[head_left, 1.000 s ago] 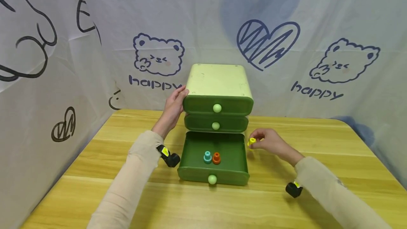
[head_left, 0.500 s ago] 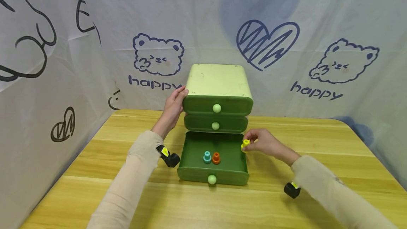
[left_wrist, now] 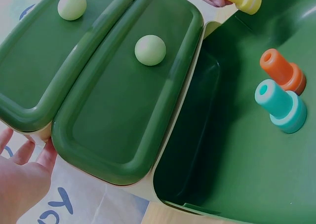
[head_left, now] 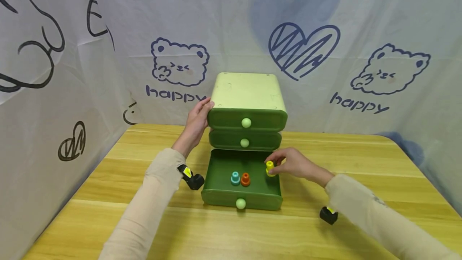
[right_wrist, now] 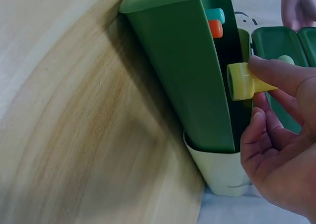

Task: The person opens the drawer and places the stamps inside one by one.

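Observation:
My right hand (head_left: 294, 164) pinches a yellow stepped peg (head_left: 269, 169) with a hollow top, over the right side of the pulled-out bottom drawer (head_left: 223, 163). The right wrist view shows that peg (right_wrist: 242, 82) between thumb and fingers, its wide end pointing away from the palm. Standing side by side in the drawer are a turquoise peg (head_left: 235, 179) and an orange peg (head_left: 245, 179) of the same shape. My left hand (head_left: 197, 120) rests against the left side of the green drawer cabinet (head_left: 249, 89), its fingers (left_wrist: 47, 157) extended along the wall.
The upper drawer (head_left: 227, 119) and middle drawer (head_left: 227, 139) are closed, each with a pale round knob. Beneath everything is a wooden table (head_left: 306, 236). A white cloth (head_left: 231, 19) with drawn hearts and bears hangs behind and at the sides.
My right hand has carried the yellow peg leftward, from beside the drawer's right wall to over its inside. The left hand, cabinet and other two pegs have stayed put.

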### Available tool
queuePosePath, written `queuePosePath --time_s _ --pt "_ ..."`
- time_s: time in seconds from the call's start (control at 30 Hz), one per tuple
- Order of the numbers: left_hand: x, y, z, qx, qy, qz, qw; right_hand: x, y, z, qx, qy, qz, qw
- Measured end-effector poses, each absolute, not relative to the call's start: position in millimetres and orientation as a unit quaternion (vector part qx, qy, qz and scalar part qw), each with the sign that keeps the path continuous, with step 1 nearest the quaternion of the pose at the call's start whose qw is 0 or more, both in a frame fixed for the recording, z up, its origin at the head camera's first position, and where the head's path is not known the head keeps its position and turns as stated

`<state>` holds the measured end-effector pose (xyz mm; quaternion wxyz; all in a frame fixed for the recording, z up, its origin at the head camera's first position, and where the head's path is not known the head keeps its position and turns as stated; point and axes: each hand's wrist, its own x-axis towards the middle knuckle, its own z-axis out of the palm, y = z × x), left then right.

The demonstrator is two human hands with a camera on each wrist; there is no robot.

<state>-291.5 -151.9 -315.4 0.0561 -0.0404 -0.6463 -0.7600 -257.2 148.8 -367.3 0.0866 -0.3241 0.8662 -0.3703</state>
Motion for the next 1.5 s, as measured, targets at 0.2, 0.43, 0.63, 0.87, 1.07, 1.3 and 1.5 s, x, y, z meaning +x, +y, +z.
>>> queuePosePath --time_s 0.2,0.43,0.63,0.87,1.07,1.3,1.5 --pt "-291.8 -151.7 -314.9 -0.040 -0.646 -0.760 0.054 -258.9 141.0 -367.1 -0.335 0.869 -0.346 0.112" --pt "-293.5 -150.8 -315.5 -0.040 -0.645 -0.762 0.054 -259.8 131.9 -365.1 -0.332 0.865 -0.345 0.151" --pt "-293.3 -148.7 -313.9 -0.038 -0.644 -0.762 0.054 -264.5 126.0 -367.3 -0.352 0.864 -0.318 0.170" --pt "-293.7 -149.1 -314.4 -0.038 -0.645 -0.761 0.055 -268.7 119.1 -368.1 -0.367 0.859 -0.304 0.187" --pt "-293.2 -150.0 -314.3 -0.042 -0.644 -0.762 0.057 -269.2 114.3 -371.2 -0.379 0.856 -0.294 0.194" --pt "-292.4 -151.7 -314.6 -0.039 -0.644 -0.762 0.056 -270.4 109.5 -374.1 -0.393 0.851 -0.290 0.193" --pt "-291.3 -152.8 -315.1 -0.040 -0.642 -0.763 0.057 -269.6 105.6 -374.1 -0.394 0.854 -0.284 0.186"
